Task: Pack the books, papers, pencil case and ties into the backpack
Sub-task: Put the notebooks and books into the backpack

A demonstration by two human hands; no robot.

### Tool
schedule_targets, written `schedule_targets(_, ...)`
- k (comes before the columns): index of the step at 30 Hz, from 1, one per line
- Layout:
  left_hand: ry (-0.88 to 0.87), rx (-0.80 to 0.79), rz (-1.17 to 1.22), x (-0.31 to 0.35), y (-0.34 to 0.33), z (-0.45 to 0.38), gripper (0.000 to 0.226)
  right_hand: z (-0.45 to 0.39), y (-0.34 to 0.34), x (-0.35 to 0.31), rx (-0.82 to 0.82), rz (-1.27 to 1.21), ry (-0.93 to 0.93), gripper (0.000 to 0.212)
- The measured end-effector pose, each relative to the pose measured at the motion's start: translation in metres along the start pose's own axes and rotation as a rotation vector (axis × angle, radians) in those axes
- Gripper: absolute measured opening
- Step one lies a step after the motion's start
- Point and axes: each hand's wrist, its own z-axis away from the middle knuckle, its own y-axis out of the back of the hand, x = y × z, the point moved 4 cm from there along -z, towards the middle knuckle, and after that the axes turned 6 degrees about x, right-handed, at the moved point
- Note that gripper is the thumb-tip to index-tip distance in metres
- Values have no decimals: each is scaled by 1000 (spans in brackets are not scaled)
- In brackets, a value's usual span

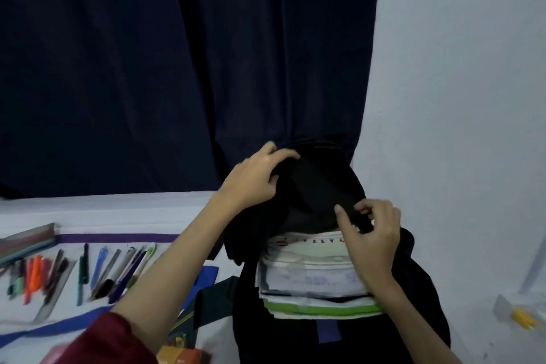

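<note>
Gripping backpack (319,186) top, left hand (254,177), right hand (375,233) apparently pinching rim, books (313,284) btwn hands.

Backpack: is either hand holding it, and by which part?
Both. The left hand grips the black backpack by its top flap's far edge; the right hand pinches the flap's near edge above the books.

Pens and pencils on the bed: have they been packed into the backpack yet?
No: the pens and pencils lie spread out on the white cover left of the black backpack, with the pencil case beside them.
</note>
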Motion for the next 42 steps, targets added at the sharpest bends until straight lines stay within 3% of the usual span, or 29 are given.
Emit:
schedule_targets(4,203,-177,338,-44,-34,71,48,-3,-21,-43,-98,-141,14,24)
schedule_targets(7,393,-174,755,-69,-31,134,52,26,-52,-73,-245,-176,32,23)
schedule_targets(9,554,-132,873,-102,-19,183,52,54,-72,-96,-321,-186,55,22)
schedule_targets(11,618,-73,797,-149,-1,235,49,86,-93,-123,-374,-183,102,21)
schedule_targets(15,788,-98,334,-259,51,335,34,157,-144,-184,-539,-141,148,19)
schedule_targets(20,801,-504,-67,-363,94,411,52,284,-224,-259,-1306,-69,-26,13)
schedule_targets(22,759,-645,-129,-389,102,423,59,325,-241,-285,-1445,-53,-139,11)
schedule_targets(24,725,-720,-145,-408,106,430,64,353,-252,-306,-1545,26,-148,32)
schedule_targets(26,682,-736,-120,-423,110,434,68,373,-264,-320,-1585,158,-67,51)
schedule_targets(28,626,-725,-122,-432,112,434,68,389,-274,-329,-1573,274,31,60)
schedule_targets(31,547,-692,-111,-441,111,433,65,407,-283,-334,-1560,353,32,68)
schedule_targets(33,514,-695,-83,-443,110,432,62,411,-284,-336,-1526,370,-6,63)
schedule_targets(35,513,-705,-72,-447,110,432,62,411,-282,-341,-1510,353,-55,44)
schedule_targets(38,521,-657,3,-449,121,426,54,412,-283,-343,-1487,206,-284,41)
schedule_targets(42,442,-487,30,-448,161,401,39,389,-282,-348,-1332,-257,-852,27)
